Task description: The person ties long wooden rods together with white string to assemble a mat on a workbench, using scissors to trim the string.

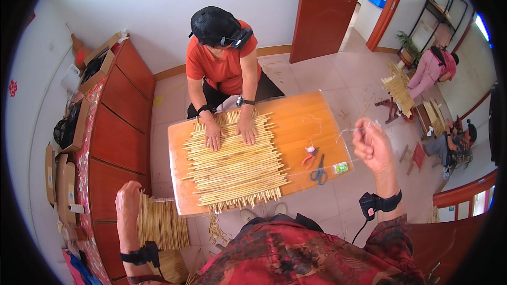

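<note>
A mat of pale reed sticks (237, 158) lies on the wooden-topped table (301, 111), its sticks mostly crosswise with upright ends along the near and far edges. Raised off the table's right side, my right hand (371, 145) is closed on a thin white thread (346, 130). My left hand (128, 196) is out past the table's left edge, fingers curled in, and a thin pale line leads from it toward the mat. Opposite me, a person in an orange shirt (222, 68) presses both palms flat on the mat.
Dark-handled scissors (319, 171), red-handled pliers (308, 159), a small thread ball (310, 149) and a green-white packet (340, 167) lie on the table's right. Another bundle of sticks (163, 224) is below, beside the red cabinet (119, 142). Two people work at far right.
</note>
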